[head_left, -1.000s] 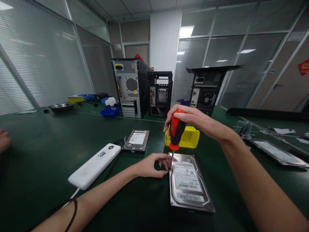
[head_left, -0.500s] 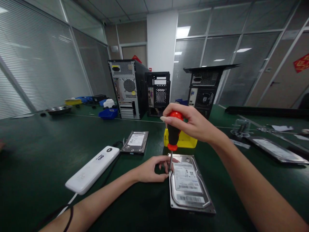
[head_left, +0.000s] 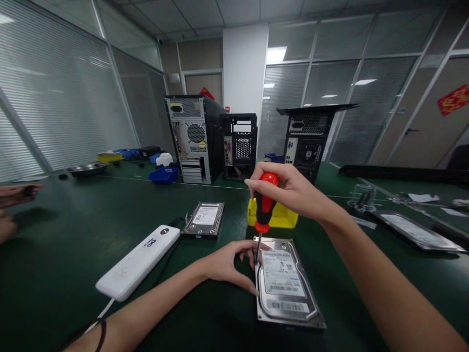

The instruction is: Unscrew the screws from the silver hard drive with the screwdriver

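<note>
My right hand [head_left: 284,188] is wrapped around the red-and-black handle of a screwdriver [head_left: 265,210]. The shaft points down, slightly tilted, and its tip meets the left edge of a hard drive [head_left: 286,276] with a white label. My left hand [head_left: 232,264] holds that drive by its left side, thumb against the edge and fingers near the upper left corner. Some fingertips are hidden behind the shaft. Just behind the drive stands a yellow bin [head_left: 282,215]. A second hard drive [head_left: 205,219] lies further left on the green table.
A white power bank-like block [head_left: 141,261] with a cable lies left. Computer cases [head_left: 196,139] stand at the back, with a blue bin [head_left: 163,175] beside them. Another hard drive [head_left: 414,230] and a clear cup [head_left: 362,198] are right. Another person's hand [head_left: 14,195] shows far left.
My left thumb has moved down along the drive's edge, spreading away from the fingers. The screwdriver stays at the left edge. Another person's hands have come further into view at far left.
</note>
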Motion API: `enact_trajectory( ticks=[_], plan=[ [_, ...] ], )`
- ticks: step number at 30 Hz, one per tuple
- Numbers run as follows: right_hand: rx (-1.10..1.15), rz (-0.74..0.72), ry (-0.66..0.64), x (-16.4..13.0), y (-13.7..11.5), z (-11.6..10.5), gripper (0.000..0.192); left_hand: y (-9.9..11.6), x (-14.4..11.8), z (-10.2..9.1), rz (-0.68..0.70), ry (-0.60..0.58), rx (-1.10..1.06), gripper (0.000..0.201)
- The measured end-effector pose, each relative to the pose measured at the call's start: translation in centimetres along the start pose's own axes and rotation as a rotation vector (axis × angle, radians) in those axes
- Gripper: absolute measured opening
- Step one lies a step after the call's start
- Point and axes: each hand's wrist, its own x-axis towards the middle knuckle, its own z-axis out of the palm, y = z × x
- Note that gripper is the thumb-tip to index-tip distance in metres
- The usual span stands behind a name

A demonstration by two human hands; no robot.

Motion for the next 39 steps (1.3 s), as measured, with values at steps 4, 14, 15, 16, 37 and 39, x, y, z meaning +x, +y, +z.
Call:
enact_trajectory(
  ticks=[4,14,15,16,37,39],
  plan=[
    [0.151,0.027,-0.087,-0.1,0.1,-0.1,0.017,-0.3,0.1,0.0,0.001,0.008,-0.004,0.086],
    [0.158,0.102,-0.114,-0.6,-0.4,-0.1,0.021,-0.6,0.2,-0.2,0.011,0.018,-0.122,0.07],
    [0.176,0.084,-0.097,-0.6,-0.4,0.1,0.02,-0.6,0.2,-0.2,0.014,0.018,-0.13,0.069],
    [0.215,0.065,-0.083,-0.5,-0.4,0.3,0.019,-0.5,0.2,-0.2,0.017,0.016,-0.135,0.068],
    [0.559,0.038,0.1,-0.9,1.4,2.0,0.024,-1.8,0.7,0.1,-0.007,0.191,-0.234,0.049],
    [0.599,0.045,0.104,-0.8,1.7,2.3,0.023,-2.0,0.7,0.2,-0.011,0.27,-0.254,0.042]
  ],
)
